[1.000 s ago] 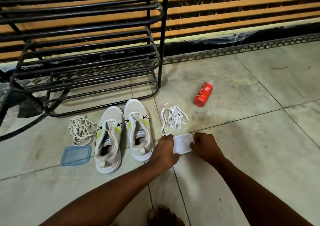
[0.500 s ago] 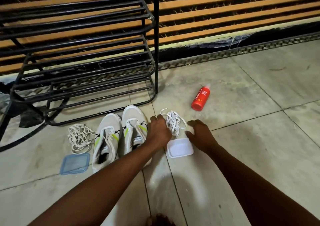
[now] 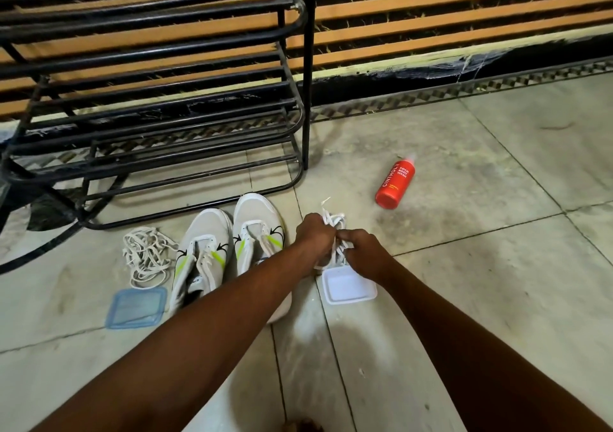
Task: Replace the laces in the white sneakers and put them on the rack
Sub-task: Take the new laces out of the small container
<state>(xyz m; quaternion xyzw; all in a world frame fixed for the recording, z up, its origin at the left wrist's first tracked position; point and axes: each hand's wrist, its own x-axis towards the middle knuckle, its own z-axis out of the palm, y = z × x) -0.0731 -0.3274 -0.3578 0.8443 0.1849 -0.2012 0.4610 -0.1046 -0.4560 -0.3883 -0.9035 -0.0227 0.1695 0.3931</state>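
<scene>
White laces (image 3: pixel 335 224) sat bunched at centre frame, gripped by our left hand (image 3: pixel 313 232) and right hand (image 3: pixel 360 249) just right of the sneakers (image 3: pixel 232 249), and we judged that tugging the tangle could knot it tighter.

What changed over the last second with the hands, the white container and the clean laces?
Both hands let go of the white container, which now sits on the floor, and moved forward to the white laces. The left hand and right hand now grip that bundle together. The sneakers, the old laces, the blue lid, the red bottle and the rack stayed put.
</scene>
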